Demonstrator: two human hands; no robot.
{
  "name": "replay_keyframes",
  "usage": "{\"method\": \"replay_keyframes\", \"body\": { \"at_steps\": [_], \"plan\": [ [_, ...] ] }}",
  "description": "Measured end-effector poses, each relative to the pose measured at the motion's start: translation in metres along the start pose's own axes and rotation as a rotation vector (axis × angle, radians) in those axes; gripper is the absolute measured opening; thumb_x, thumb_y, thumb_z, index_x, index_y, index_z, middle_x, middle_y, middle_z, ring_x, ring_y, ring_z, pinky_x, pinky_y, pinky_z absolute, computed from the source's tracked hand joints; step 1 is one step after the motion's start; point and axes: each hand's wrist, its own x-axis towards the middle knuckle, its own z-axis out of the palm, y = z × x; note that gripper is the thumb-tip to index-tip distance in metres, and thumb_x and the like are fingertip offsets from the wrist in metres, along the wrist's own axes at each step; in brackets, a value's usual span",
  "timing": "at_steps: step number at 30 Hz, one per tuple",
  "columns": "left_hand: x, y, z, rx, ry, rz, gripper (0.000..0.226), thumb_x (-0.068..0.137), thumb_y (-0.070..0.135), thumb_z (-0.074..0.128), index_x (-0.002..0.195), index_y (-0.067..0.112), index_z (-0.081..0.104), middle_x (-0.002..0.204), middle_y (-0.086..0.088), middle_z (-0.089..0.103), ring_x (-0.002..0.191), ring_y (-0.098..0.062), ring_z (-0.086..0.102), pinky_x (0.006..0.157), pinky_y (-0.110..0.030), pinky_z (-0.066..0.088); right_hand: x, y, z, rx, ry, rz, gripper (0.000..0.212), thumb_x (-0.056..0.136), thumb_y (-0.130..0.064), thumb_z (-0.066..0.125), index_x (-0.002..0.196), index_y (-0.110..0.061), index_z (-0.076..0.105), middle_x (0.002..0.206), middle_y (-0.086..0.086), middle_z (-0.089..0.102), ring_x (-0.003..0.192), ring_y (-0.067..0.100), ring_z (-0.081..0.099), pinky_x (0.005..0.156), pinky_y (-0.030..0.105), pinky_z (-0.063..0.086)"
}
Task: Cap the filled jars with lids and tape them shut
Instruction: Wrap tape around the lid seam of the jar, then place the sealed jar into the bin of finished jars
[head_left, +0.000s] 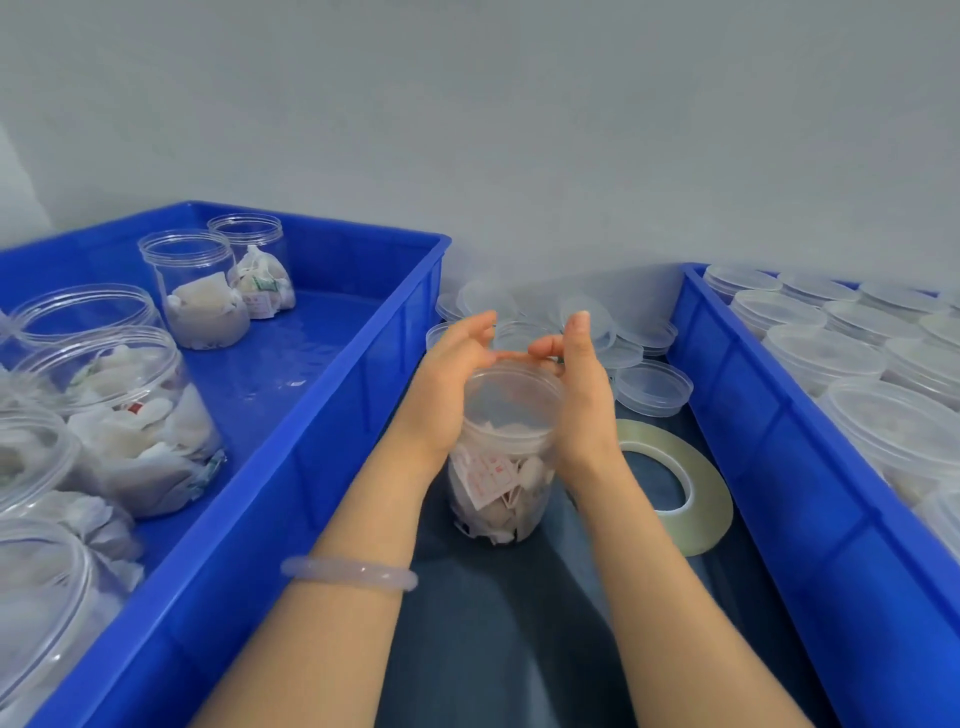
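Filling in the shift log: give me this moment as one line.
capping | jar filled, upright | left hand and right hand cup its lid | tape roll beside, untouched

- The left crate (322, 467) runs along the left side, from near to far.
- The right crate (779, 467) runs along the right side.
- The table (493, 623) shows as a strip between the two crates.
- A jar (506, 467) stands upright on that strip, midway between the crates, with a lid (511, 395) on top.
- The left hand (447, 379) lies against the jar's left side and the right hand (582, 395) against its right; both thumbs reach over the lid's far rim.
- A tape roll (711, 499) lies flat just right of the jar, beside the right crate.
- Loose lids (652, 387) are heaped beyond the jar, at the strip's far end.
- Open jars (130, 415) crowd the left crate's near left; two more jars (200, 291) stand by its far corner.
- Capped jars (826, 358) stand in rows in the right crate.
- A wall (519, 130) rises behind everything.
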Motion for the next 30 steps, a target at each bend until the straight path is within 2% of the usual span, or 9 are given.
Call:
{"method": "replay_keyframes", "body": {
  "at_steps": [3, 6, 11, 14, 19, 22, 25, 28, 30],
  "plan": [
    [0.0, 0.005, 0.005, -0.041, -0.048, 0.0, 0.025, 0.09, 0.034, 0.056, 0.1, 0.021, 0.074, 0.102, -0.001, 0.072, 0.104, -0.016, 0.064, 0.102, -0.042, 0.046, -0.005, 0.002, -0.005, 0.064, -0.053, -0.003, 0.061, 0.073, -0.075, 0.044, 0.094, -0.02, 0.062, 0.106, 0.012, 0.07, 0.104, 0.031, 0.065, 0.094, 0.049, 0.048],
    [0.0, -0.002, 0.002, -0.05, -0.039, 0.057, 0.031, 0.083, 0.045, 0.052, 0.092, 0.029, 0.076, 0.1, 0.003, 0.073, 0.1, -0.012, 0.067, 0.089, -0.03, 0.051, -0.007, 0.004, -0.005, -0.001, -0.132, -0.086, 0.052, 0.082, -0.058, 0.038, 0.111, -0.019, 0.058, 0.12, 0.014, 0.064, 0.112, 0.025, 0.062, 0.098, 0.042, 0.047],
    [-0.003, -0.01, -0.002, -0.068, -0.105, 0.168, 0.05, 0.082, 0.046, 0.053, 0.115, 0.012, 0.067, 0.118, -0.007, 0.068, 0.116, -0.022, 0.06, 0.102, -0.04, 0.044, -0.015, 0.008, 0.0, 0.002, 0.025, -0.26, 0.044, 0.089, -0.041, 0.036, 0.099, -0.011, 0.068, 0.096, 0.001, 0.07, 0.088, 0.003, 0.065, 0.076, 0.014, 0.047],
    [-0.004, -0.013, 0.002, -0.074, -0.049, 0.196, 0.048, 0.085, 0.039, 0.047, 0.107, 0.003, 0.069, 0.107, -0.011, 0.072, 0.108, -0.024, 0.065, 0.099, -0.044, 0.047, -0.018, 0.008, 0.0, -0.012, 0.07, -0.307, 0.046, 0.089, -0.035, 0.036, 0.093, -0.001, 0.068, 0.086, -0.001, 0.069, 0.081, 0.004, 0.064, 0.075, 0.015, 0.047],
    [-0.005, -0.016, 0.007, -0.096, 0.109, 0.156, 0.039, 0.093, 0.027, 0.042, 0.101, 0.002, 0.071, 0.102, -0.011, 0.073, 0.102, -0.024, 0.067, 0.097, -0.046, 0.049, -0.016, 0.004, 0.002, -0.032, 0.083, -0.251, 0.027, 0.082, -0.031, 0.041, 0.08, -0.017, 0.064, 0.072, -0.016, 0.065, 0.071, -0.011, 0.057, 0.066, 0.005, 0.041],
    [-0.015, -0.014, 0.005, -0.098, 0.067, 0.151, 0.039, 0.085, 0.033, 0.048, 0.112, 0.009, 0.064, 0.117, -0.011, 0.067, 0.113, -0.024, 0.061, 0.101, -0.042, 0.046, -0.021, 0.0, 0.003, -0.085, 0.103, -0.208, 0.021, 0.088, -0.023, 0.046, 0.085, -0.012, 0.063, 0.08, -0.011, 0.064, 0.074, -0.005, 0.058, 0.066, 0.007, 0.042],
    [-0.025, -0.007, 0.011, -0.12, 0.049, 0.125, 0.021, 0.095, 0.023, 0.051, 0.108, 0.014, 0.064, 0.116, -0.011, 0.066, 0.113, -0.026, 0.061, 0.104, -0.048, 0.043, -0.036, -0.011, 0.001, -0.13, 0.14, -0.187, 0.021, 0.095, -0.006, 0.044, 0.086, -0.012, 0.062, 0.08, -0.007, 0.063, 0.073, -0.002, 0.057, 0.067, 0.013, 0.043],
    [-0.034, 0.018, 0.024, -0.161, 0.03, 0.185, 0.026, 0.088, 0.023, 0.052, 0.102, 0.011, 0.069, 0.108, -0.009, 0.071, 0.107, -0.025, 0.064, 0.098, -0.044, 0.048, -0.059, -0.037, -0.003, -0.112, 0.208, -0.323, 0.021, 0.087, -0.01, 0.043, 0.083, -0.018, 0.063, 0.076, -0.01, 0.066, 0.069, -0.006, 0.058, 0.061, 0.009, 0.043],
    [-0.039, 0.046, 0.034, -0.167, -0.082, 0.274, 0.034, 0.078, 0.021, 0.048, 0.101, 0.011, 0.071, 0.107, -0.007, 0.072, 0.108, -0.024, 0.064, 0.093, -0.038, 0.05, -0.072, -0.066, -0.007, -0.075, 0.269, -0.419, 0.025, 0.078, -0.015, 0.041, 0.081, -0.021, 0.064, 0.074, -0.013, 0.068, 0.069, -0.005, 0.059, 0.059, 0.009, 0.043]
  ]
}}
